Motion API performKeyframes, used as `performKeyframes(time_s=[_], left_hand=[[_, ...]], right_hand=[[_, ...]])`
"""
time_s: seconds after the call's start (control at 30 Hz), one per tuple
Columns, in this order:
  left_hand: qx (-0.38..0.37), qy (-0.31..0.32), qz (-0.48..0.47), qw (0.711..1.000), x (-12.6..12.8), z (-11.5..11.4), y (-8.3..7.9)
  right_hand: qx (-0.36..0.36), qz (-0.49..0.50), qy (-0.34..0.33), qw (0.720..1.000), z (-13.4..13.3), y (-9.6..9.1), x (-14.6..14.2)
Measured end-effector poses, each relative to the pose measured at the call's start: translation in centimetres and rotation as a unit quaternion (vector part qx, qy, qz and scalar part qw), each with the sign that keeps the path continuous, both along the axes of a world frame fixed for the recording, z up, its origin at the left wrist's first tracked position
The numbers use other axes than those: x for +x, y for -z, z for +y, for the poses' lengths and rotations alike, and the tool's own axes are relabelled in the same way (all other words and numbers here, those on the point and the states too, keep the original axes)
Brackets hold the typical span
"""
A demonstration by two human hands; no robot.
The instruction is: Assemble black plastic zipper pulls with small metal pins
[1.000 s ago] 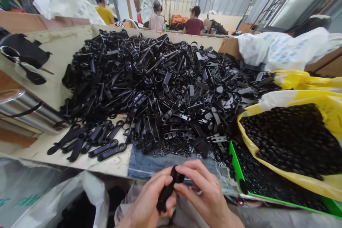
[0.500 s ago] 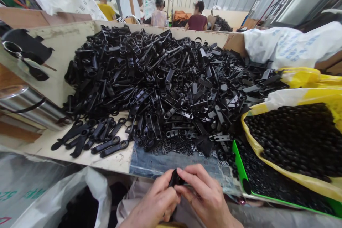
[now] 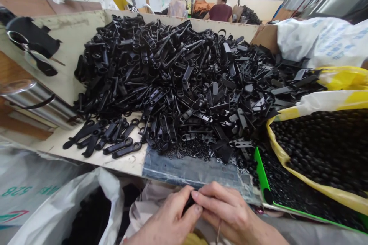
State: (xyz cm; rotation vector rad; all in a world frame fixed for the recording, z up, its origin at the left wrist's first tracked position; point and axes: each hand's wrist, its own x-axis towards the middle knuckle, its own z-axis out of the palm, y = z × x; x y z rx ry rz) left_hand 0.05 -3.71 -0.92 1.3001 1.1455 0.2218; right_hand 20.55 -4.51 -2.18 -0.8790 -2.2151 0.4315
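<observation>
A black part (image 3: 188, 203), mostly hidden, was clasped by the left hand (image 3: 172, 216), at that hand's two o'clock; its end was also gripped by the curled right hand (image 3: 230, 207), at whose nine o'clock it was held. At twelve o'clock a bluish mat (image 3: 189, 170) was laid on the pale tabletop (image 3: 115, 164), backed by heaped black pieces (image 3: 149, 72). A yellow bag (image 3: 283, 159) was seen at two, a white sack (image 3: 115, 193) at nine. Farther off, people (image 3: 220, 12) were seen at twelve.

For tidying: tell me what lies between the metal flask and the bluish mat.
In the head view, black ring-ended pieces lie on pale board between the flask and mat.
</observation>
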Motion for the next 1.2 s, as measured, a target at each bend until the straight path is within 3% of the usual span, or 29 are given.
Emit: performKeyframes(time_s=[0.17,0.33,0.53,0.67,0.83,0.93,1.03,1.1,1.2], left_hand=[[0.035,-0.006,-0.021,0.999,-0.6,-1.0,1.0],[0.066,0.028,-0.093,0.993,-1.7,-0.9,0.6],[-0.017,0.112,-0.023,0.993,-0.9,0.3,-2.2],[-0.033,0.149,-0.01,0.988,-0.8,0.4,-2.7],[-0.061,0.098,-0.062,0.991,-0.6,0.1,-2.1],[-0.028,0.06,-0.052,0.996,-0.3,0.6,-2.4],[0.013,0.051,-0.012,0.999,-0.4,1.1,-2.6],[0.026,0.047,-0.004,0.999,-0.6,1.0,-2.2],[0.038,0.01,-0.01,0.999,-0.7,0.2,-0.8]], right_hand=[[-0.009,-0.031,-0.016,0.999,-0.2,-1.1,0.2],[-0.005,-0.088,-0.075,0.993,0.0,-2.9,0.4],[-0.028,-0.133,-0.107,0.985,-0.7,-4.2,1.0],[-0.046,-0.168,-0.135,0.975,-0.9,-4.1,1.2],[-0.087,-0.123,-0.133,0.98,-0.3,-3.0,1.5],[-0.138,-0.03,-0.08,0.987,-0.3,-1.8,1.7],[-0.144,0.073,0.051,0.986,-1.3,0.3,1.5],[-0.108,0.102,0.139,0.979,-2.1,2.1,0.8],[-0.023,0.114,0.215,0.97,-2.9,4.2,-0.8]])
